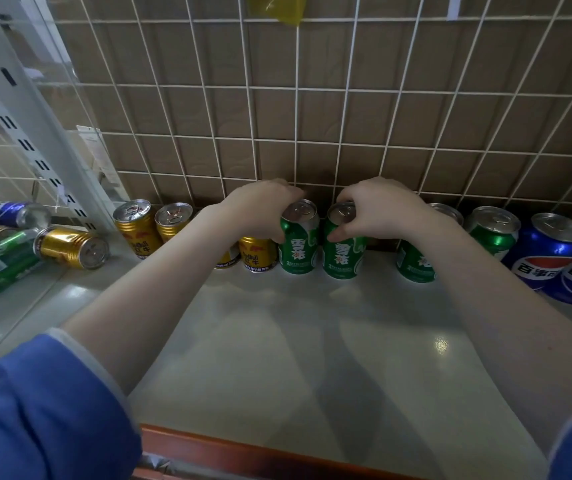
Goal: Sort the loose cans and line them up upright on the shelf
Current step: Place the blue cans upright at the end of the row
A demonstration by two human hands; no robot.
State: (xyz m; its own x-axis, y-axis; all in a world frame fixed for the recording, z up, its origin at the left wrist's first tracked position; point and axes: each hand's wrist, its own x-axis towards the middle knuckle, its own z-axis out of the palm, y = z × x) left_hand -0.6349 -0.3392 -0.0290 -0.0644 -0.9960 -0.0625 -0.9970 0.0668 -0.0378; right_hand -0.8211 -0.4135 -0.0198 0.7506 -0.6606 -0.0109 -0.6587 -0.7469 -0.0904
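Observation:
Along the back of the white shelf (277,341) stands a row of upright cans. My left hand (260,209) grips the top of one green can (298,247). My right hand (378,209) grips the top of the green can beside it (341,254). Both cans stand upright on the shelf, close together. Gold cans (137,230) stand to the left, one gold can (258,254) partly hidden under my left wrist. More green cans (492,233) and blue cans (547,251) stand to the right, one green can (414,261) behind my right forearm.
A white wire grid (298,133) backs the shelf. Behind a clear divider (70,161) on the left, several cans lie on their sides, among them a gold one (73,247), a green one (0,261) and a blue one (11,213). The shelf's front edge is red-brown (243,448).

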